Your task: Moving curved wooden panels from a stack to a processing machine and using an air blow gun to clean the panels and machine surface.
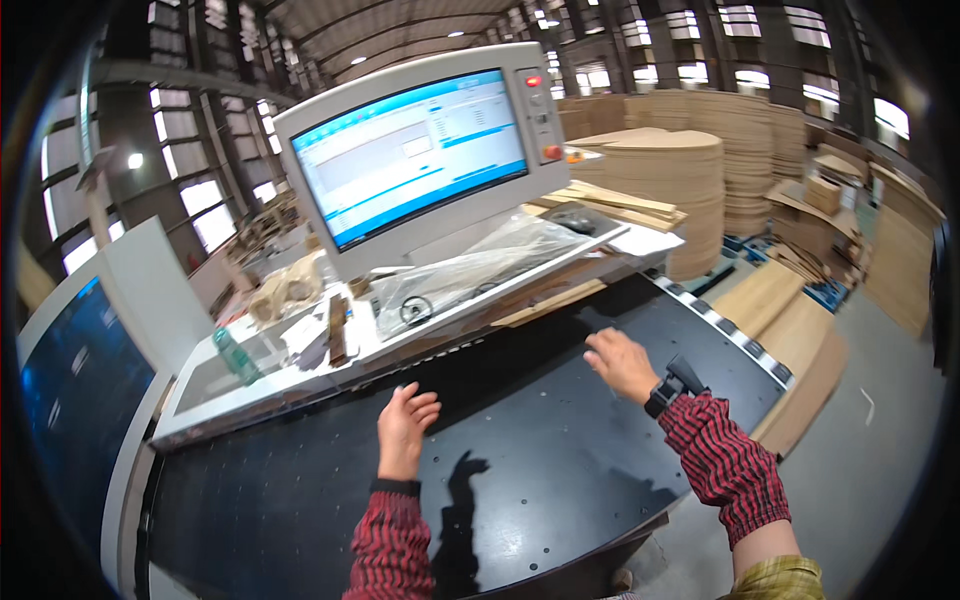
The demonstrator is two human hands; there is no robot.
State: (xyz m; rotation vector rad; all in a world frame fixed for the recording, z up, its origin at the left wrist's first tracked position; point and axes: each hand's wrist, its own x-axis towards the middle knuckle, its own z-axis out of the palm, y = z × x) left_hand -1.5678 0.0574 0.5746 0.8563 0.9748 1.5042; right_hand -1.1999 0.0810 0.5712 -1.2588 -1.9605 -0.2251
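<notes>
Both hands hover open and empty over a black machine table [520,470] in a woodworking plant. The left hand [405,428] is raised with fingers loosely spread, palm toward the bed's far edge, holding nothing. The right hand [620,362], also gripping nothing, reaches flat over the dark surface farther right; a black wrist device [672,385] sits at the cuff of a red-and-black striped sleeve [722,462]. Whether either hand touches the table cannot be told. Just beyond the hands runs a white console shelf [300,375] carrying a green bottle [236,355], a crumpled clear plastic sheet [470,268] and wood offcuts [337,328]. Above it stands a large lit monitor [410,155] with a side panel of red buttons [540,100]. Stacks of round wooden boards [680,190] fill the floor to the right.
</notes>
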